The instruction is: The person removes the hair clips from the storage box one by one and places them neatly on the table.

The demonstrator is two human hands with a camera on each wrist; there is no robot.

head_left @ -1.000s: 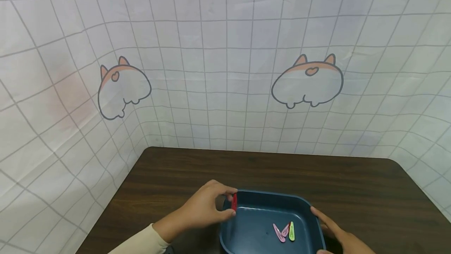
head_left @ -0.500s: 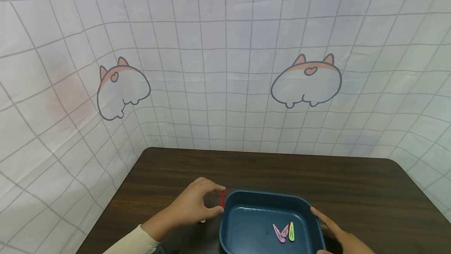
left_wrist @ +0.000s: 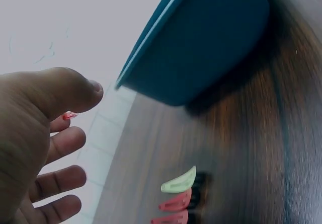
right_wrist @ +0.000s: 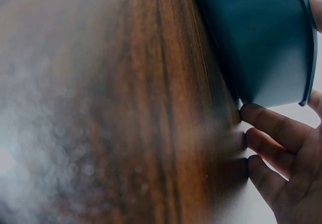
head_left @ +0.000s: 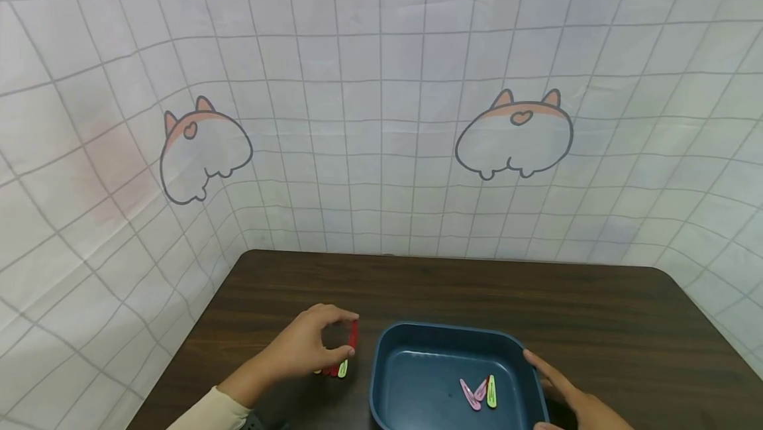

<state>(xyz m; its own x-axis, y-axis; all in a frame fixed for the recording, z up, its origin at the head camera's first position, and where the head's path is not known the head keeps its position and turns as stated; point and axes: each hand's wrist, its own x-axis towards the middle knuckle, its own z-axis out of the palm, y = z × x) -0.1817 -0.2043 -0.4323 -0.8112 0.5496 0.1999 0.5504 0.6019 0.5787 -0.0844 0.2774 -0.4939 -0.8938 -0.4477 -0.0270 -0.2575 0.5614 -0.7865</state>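
Observation:
My left hand (head_left: 304,347) pinches a red hair clip (head_left: 354,336) between thumb and fingertips, left of the blue tray (head_left: 447,329). In the left wrist view only a bit of this red clip (left_wrist: 70,115) shows behind the thumb. Below the hand, a light green hair clip (head_left: 342,368) and red hair clips (left_wrist: 176,202) lie in a row on the table, partly hidden in the head view. My right hand (head_left: 575,400) touches the tray's right side with fairly straight fingers; several fingertips (right_wrist: 251,110) rest low beside its wall.
Inside the tray lie two pink hair clips (head_left: 470,395) and a green one (head_left: 491,391), with a bit of red beside it. The dark wooden table (head_left: 453,284) runs back to a white checked cloth (head_left: 381,152) hanging behind and at both sides.
My left hand has moved left with the red clip, from over the tray's left rim to above the row on the table. The right hand and tray stay about where they were.

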